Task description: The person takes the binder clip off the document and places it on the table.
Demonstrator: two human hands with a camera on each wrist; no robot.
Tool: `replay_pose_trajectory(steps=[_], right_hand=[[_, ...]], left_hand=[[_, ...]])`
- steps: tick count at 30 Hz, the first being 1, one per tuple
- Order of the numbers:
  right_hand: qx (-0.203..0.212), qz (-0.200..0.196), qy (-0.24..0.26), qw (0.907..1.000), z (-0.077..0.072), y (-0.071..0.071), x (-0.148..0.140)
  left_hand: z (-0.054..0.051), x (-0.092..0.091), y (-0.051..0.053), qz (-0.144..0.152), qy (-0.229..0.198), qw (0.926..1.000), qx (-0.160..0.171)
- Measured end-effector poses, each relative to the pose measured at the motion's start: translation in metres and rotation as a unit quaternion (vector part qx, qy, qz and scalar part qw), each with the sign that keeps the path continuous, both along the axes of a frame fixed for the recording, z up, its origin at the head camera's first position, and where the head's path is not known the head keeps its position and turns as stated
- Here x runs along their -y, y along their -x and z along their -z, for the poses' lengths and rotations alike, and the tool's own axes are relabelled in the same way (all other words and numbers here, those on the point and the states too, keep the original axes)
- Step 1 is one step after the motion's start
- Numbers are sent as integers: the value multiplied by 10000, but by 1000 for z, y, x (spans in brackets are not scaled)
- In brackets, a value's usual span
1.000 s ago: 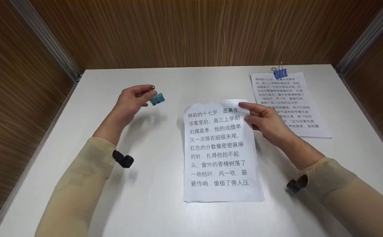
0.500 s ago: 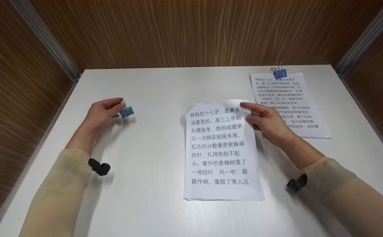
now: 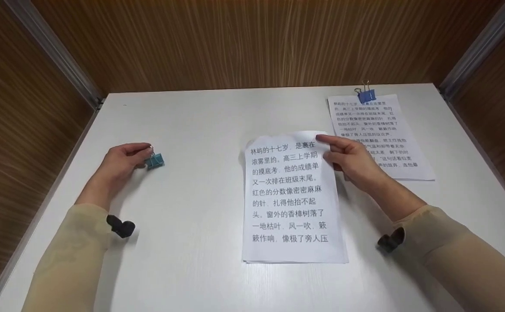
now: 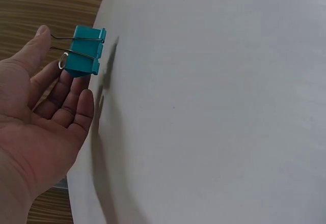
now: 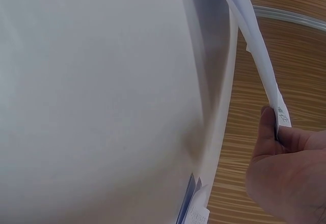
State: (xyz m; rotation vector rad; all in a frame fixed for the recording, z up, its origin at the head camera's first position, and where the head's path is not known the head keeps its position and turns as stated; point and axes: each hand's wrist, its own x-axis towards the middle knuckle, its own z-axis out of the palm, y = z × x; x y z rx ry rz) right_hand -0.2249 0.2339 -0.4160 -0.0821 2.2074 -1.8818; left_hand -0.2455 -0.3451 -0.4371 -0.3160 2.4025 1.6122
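My left hand (image 3: 122, 162) pinches a teal binder clip (image 3: 154, 160) by its wire handles, at the left side of the table. In the left wrist view the clip (image 4: 85, 51) points away from the palm, with the thumb and a finger at its handles. My right hand (image 3: 354, 162) pinches the upper right corner of a stack of printed paper (image 3: 287, 195). That stack's top edge is raised and slightly curved. From the right wrist view, the sheets (image 5: 260, 56) show edge-on between thumb and fingers. The clip and the paper are well apart.
A second printed stack (image 3: 365, 125) lies at the back right of the white table (image 3: 191, 225), partly behind my right hand. A blue binder clip (image 3: 366, 96) grips its top edge. Wood-grain panels (image 3: 252, 43) enclose the table at the back and sides.
My left hand has moved left and toward me with the teal binder clip, away from the paper. The right hand and the paper it holds stay almost still.
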Motion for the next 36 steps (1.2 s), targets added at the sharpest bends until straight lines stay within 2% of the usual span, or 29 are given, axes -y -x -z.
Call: replay_pose_trajectory(steps=[9,17,27,36], right_hand=[[37,62,-40,10000,2,0,-1],[86,75,70,9999,5,0,-1],[199,101,240,9995,4,1,2],[227,31,280,9993,3,4,4]], left_hand=[[4,5,-3,25,60,9999,101],[4,3,-1,67,76,9999,136],[-6,2,-2,96,190,9994,258],[-16,8,-7,127,464,9988,84]])
